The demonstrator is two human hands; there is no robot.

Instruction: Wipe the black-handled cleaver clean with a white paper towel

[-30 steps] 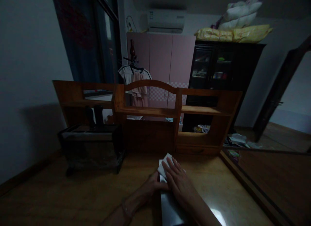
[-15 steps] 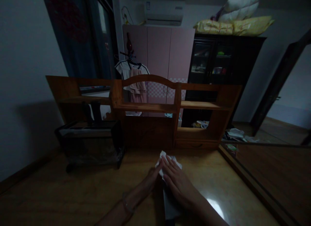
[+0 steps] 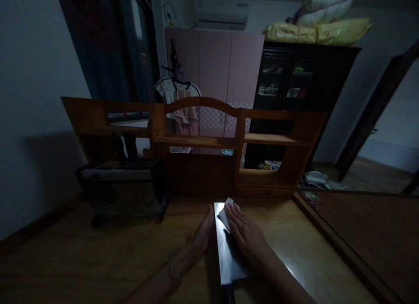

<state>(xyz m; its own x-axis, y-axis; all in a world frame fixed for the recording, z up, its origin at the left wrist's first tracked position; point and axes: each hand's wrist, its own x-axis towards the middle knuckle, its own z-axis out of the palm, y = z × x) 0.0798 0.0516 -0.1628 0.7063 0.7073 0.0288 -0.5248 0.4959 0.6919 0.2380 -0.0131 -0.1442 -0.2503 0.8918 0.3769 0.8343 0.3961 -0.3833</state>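
Observation:
A cleaver [image 3: 225, 254] lies lengthwise before me, its bright blade pointing away and its dark handle [image 3: 228, 292] at the bottom edge of the view. My right hand [image 3: 247, 234] rests over the blade's right side, fingers pressing a folded white tissue [image 3: 224, 217] on the far end of the blade. Along the blade's left edge is my left hand [image 3: 204, 230], with a bracelet on the wrist. Its thumb is stretched out and no thing shows in it; the other fingers are partly hidden, and whether they touch the blade I cannot tell.
A dark knife block [image 3: 122, 188] with black handles sticking up stands at left on the wooden tabletop [image 3: 137, 256]. Behind runs a low wooden shelf unit [image 3: 199, 141]. A raised wooden edge [image 3: 330, 238] borders the table at right.
My left hand has come off the tissue and moved slightly left, beside the blade. More of the blade shows now. My right hand with the tissue has shifted slightly right.

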